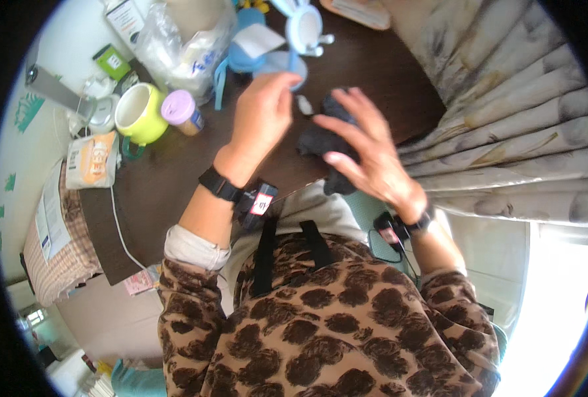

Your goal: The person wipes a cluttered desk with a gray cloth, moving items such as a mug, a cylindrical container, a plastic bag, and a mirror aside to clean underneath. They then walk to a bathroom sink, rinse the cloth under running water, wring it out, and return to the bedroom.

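My left hand [264, 114] is over the dark wooden table beside the round base of a light blue bunny-eared device [304, 30]. Its fingers are curled and partly hidden, so whether it grips anything cannot be told. My right hand [368, 149], fingers spread, rests on or just above a crumpled dark cloth item [318, 140] at the table's front edge; part of the cloth hangs over the edge. A small whitish object [304, 105] lies between the two hands. Each wrist wears a black strap with a small black device.
To the left stand a yellow-green mug [142, 114], a purple-lidded jar [180, 111] and a printed pouch [91, 161] near a white cable. A clear plastic bag [189, 54] and a blue case [246, 49] stand farther back. Patterned curtains [512, 129] hang at the right.
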### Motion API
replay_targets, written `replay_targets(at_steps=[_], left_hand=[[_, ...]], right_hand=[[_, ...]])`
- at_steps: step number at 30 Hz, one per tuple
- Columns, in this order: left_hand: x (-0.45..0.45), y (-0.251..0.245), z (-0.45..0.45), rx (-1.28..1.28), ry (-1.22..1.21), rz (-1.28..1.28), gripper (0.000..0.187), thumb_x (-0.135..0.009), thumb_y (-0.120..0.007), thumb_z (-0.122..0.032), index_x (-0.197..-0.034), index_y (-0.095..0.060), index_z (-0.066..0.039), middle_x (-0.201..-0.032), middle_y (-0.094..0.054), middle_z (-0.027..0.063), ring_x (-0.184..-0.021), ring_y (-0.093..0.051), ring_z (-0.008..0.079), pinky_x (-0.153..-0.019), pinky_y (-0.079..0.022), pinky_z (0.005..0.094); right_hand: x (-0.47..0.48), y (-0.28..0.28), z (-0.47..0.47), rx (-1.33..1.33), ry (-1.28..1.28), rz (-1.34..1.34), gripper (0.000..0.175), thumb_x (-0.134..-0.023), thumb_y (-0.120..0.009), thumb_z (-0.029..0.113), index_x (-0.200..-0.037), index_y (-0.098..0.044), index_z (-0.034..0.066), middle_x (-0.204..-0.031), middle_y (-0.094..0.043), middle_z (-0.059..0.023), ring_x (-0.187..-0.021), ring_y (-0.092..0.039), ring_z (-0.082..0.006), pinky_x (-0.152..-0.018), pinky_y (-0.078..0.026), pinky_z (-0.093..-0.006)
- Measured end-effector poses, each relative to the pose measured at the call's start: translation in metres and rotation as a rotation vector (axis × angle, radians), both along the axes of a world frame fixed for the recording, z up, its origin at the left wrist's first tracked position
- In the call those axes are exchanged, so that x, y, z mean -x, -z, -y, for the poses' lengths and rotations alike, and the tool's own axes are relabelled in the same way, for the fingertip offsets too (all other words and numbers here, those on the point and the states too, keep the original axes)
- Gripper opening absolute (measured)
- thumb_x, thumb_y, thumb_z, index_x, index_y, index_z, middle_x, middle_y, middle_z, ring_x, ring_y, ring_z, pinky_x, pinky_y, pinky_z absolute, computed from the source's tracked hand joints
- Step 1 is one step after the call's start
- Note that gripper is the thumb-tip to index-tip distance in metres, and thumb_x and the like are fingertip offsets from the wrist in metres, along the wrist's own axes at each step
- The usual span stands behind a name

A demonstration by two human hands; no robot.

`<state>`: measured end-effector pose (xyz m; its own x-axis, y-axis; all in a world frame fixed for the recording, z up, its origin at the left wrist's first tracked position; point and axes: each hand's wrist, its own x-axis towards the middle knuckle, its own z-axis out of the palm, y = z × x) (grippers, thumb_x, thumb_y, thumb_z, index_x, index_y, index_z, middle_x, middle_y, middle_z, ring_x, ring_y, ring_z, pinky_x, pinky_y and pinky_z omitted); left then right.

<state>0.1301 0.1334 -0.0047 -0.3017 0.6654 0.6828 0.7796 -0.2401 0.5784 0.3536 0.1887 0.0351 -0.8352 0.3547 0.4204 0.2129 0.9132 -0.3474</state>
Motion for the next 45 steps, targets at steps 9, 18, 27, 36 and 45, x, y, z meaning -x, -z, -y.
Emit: replay_targets(at_steps=[9,18,27,36,45], left_hand=[[0.007,-0.003,0.002,0.0,-0.046,0.091,0.019,-0.092,-0.06,0.002,-0.106,-0.069,-0.006,-0.099,-0.072,0.0143,-0.089,-0.071,0.0296,-0.077,-0.056,0.0363],[0.007,-0.005,0.002,-0.012,-0.042,0.099,0.019,-0.093,-0.058,0.003,-0.106,-0.069,-0.005,-0.099,-0.073,0.0141,-0.087,-0.072,0.0261,-0.075,-0.056,0.0336],[0.031,-0.027,0.066,0.201,0.01,0.372,0.019,-0.1,-0.055,-0.001,-0.113,-0.068,0.0,-0.105,-0.073,0.0079,-0.096,-0.068,0.0165,-0.086,-0.053,0.0281],[-0.011,0.0,0.078,0.325,-0.023,-0.102,0.014,-0.085,-0.065,-0.004,-0.099,-0.066,-0.005,-0.101,-0.064,0.0107,-0.096,-0.06,0.0345,-0.08,-0.05,0.0438],[-0.026,-0.012,0.149,0.371,-0.402,-0.052,0.008,-0.089,-0.067,-0.004,-0.097,-0.065,-0.003,-0.097,-0.066,0.0119,-0.09,-0.063,0.0307,-0.081,-0.052,0.0383]], right_hand=[[0.013,0.029,-0.006,0.191,0.195,-0.033,0.044,-0.087,-0.072,0.008,-0.13,-0.061,0.0107,-0.133,-0.058,-0.0155,-0.126,-0.055,-0.0343,-0.107,-0.044,-0.0421],[0.017,0.009,-0.02,0.355,-0.176,0.082,0.046,-0.081,-0.075,0.002,-0.125,-0.065,0.0103,-0.127,-0.066,-0.0086,-0.124,-0.059,-0.0297,-0.108,-0.046,-0.0399],[0.024,0.008,-0.023,0.13,-0.299,0.303,0.057,-0.071,-0.086,0.013,-0.124,-0.064,0.0143,-0.146,-0.052,-0.009,-0.141,-0.043,-0.0313,-0.114,-0.038,-0.0463],[0.039,0.017,-0.018,0.163,-0.426,0.237,0.046,-0.077,-0.08,0.013,-0.121,-0.067,0.0122,-0.142,-0.057,-0.0071,-0.14,-0.045,-0.0297,-0.11,-0.037,-0.0466],[0.007,0.021,-0.016,0.011,-0.168,0.255,0.059,-0.075,-0.083,0.023,-0.131,-0.064,0.0166,-0.156,-0.038,-0.0177,-0.146,-0.033,-0.0388,-0.116,-0.032,-0.0515]])
